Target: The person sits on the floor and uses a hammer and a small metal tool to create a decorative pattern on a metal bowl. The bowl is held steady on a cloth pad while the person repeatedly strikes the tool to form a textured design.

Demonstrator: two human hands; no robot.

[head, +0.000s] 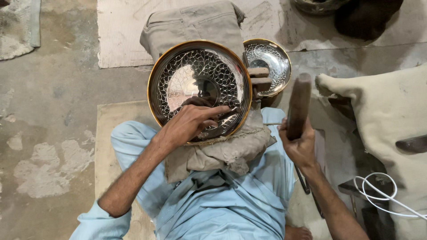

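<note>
A large round metal plate (pixel 195 66) with a hammered scale pattern and a gold rim rests on a cloth-wrapped support (pixel 222 151) in my lap. My left hand (pixel 189 122) presses on the plate's near part, fingers closed around a small thin tool that I cannot make out clearly. My right hand (pixel 300 146) grips a dark wooden mallet (pixel 298 104), raised upright to the right of the plate.
A smaller patterned metal bowl (pixel 271 62) sits behind the plate's right edge, next to a wooden block (pixel 260 80). Folded grey cloth (pixel 191 24) lies beyond. A beige cushion (pixel 391 111) and a white cable (pixel 382 195) are at right. Concrete floor (pixel 53 111) at left.
</note>
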